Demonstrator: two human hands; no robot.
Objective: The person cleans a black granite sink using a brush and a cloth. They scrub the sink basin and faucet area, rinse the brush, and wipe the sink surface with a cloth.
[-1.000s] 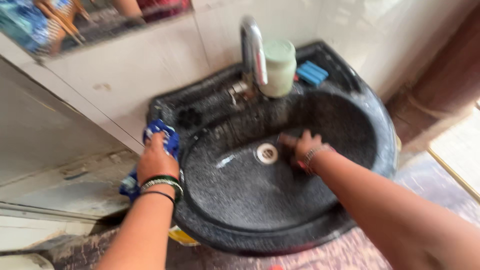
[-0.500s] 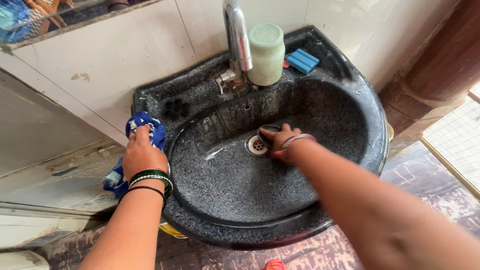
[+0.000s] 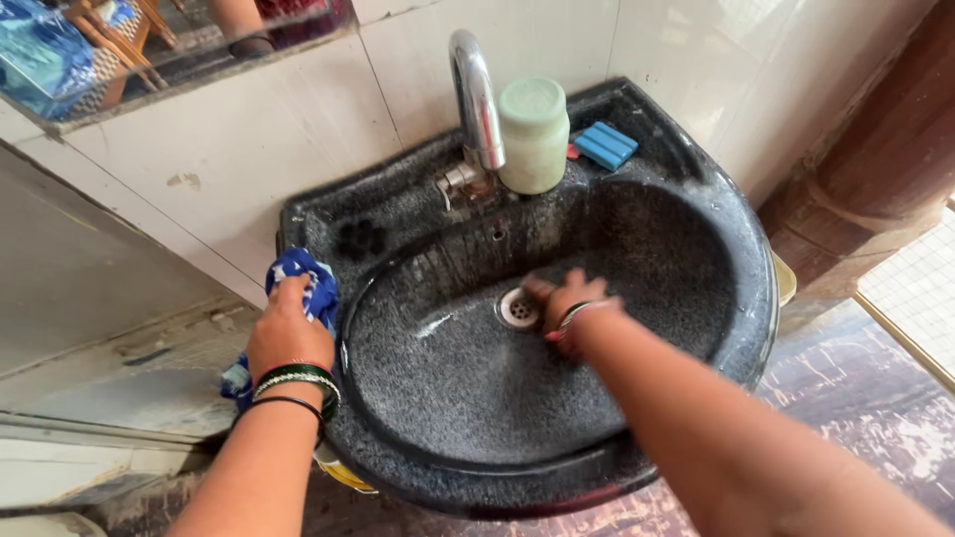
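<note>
1. Sink (image 3: 696,328) is what both hands are working at: a black speckled basin fixed against a white tiled wall (image 3: 279,129), with the right hand (image 3: 565,303) reaching down into the bowl.
2. That right hand is lying against the bottom of the bowl, just beside the metal drain (image 3: 517,308), its fingers bent; it is blurred, and I cannot tell whether anything is being held in it.
3. Over on the rim, the left hand (image 3: 288,333) is closing around a blue and white cloth (image 3: 308,278), pressing it onto the sink's left edge, with part of the cloth hanging below the rim.
4. Bangles (image 3: 296,380) are sitting on the left wrist, dark and light together, and a thin band is showing on the right wrist too.
5. Behind the bowl a chrome tap (image 3: 476,99) is arching over the back ledge, and a pale green jar (image 3: 533,134) is standing just beside it on the right.
6. Further right on the same ledge a blue soap bar (image 3: 605,145) is lying flat, near the jar but apart from it.
</note>
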